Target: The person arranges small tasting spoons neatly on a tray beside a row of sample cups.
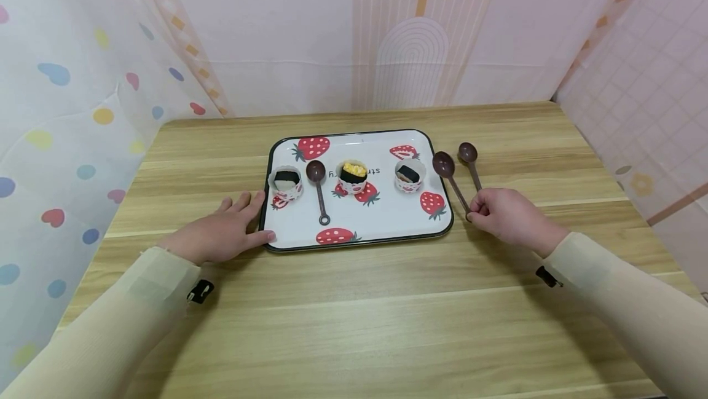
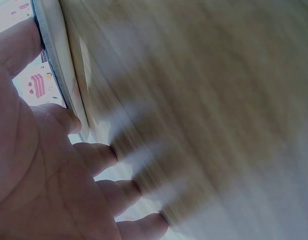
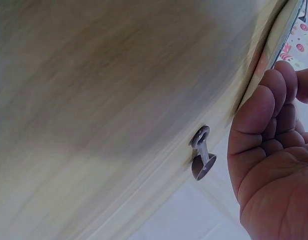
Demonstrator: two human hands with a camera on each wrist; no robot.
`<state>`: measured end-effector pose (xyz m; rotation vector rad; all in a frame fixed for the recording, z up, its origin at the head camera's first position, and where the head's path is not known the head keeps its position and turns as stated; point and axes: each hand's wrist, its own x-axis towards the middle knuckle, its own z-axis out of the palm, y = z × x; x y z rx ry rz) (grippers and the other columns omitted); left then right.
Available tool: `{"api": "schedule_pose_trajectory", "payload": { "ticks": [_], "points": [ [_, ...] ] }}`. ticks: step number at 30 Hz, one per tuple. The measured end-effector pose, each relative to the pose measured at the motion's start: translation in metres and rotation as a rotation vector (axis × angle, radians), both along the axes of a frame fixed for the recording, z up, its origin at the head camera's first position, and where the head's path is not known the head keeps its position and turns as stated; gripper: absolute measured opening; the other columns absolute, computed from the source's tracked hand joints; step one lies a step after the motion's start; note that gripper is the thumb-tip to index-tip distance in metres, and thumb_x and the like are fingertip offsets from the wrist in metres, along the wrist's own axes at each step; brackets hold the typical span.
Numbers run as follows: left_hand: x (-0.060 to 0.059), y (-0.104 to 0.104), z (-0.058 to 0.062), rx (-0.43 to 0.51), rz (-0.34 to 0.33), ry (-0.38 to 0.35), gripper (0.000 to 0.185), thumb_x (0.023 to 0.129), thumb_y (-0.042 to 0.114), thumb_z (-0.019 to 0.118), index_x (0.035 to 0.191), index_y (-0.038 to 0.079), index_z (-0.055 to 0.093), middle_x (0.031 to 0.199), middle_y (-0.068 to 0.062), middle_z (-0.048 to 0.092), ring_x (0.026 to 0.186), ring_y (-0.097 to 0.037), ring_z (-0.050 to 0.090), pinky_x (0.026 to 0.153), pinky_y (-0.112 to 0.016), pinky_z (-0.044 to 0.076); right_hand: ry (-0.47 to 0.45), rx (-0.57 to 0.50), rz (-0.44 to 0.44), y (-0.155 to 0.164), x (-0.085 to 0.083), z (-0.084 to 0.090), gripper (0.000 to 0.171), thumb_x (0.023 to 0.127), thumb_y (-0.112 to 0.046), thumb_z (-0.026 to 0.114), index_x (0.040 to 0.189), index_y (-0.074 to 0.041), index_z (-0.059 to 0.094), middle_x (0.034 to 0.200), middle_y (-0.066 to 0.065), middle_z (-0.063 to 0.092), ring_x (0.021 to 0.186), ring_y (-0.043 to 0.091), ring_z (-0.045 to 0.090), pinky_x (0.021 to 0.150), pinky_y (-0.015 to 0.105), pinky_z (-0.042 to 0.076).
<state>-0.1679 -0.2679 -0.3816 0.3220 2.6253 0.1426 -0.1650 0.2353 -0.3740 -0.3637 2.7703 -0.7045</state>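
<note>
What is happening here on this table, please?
A person sits at a wooden table with a strawberry-print tray in front. The left hand rests flat at the tray's left edge, thumb on its rim. The right hand has its fingers curled at the handle end of a brown spoon lying just right of the tray, beside a second spoon. On the tray stand three small paper cups of food, and a third spoon lies between two of them.

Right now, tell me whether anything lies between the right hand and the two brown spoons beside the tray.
Nothing visible does. The right hand sits at the handle ends of the inner spoon and the outer spoon, on the table right of the tray. Whether it grips either one cannot be told.
</note>
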Motion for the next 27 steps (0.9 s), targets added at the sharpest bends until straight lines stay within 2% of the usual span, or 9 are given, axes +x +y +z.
{"api": "schedule_pose_trajectory", "payload": {
  "ticks": [27],
  "points": [
    [0.0000, -0.0004, -0.0010, -0.001, 0.012, -0.012, 0.111, 0.096, 0.082, 0.042, 0.170, 0.009, 0.003, 0.172, -0.035, 0.006, 0.152, -0.068, 0.007, 0.114, -0.080, 0.028, 0.007, -0.004, 0.020, -0.0054, -0.0008, -0.0028, 0.010, 0.098, -0.013, 0.070, 0.097, -0.002, 0.071, 0.082, 0.006, 0.070, 0.071, 0.015, 0.057, 0.062, 0.030, 0.046]
  ]
}}
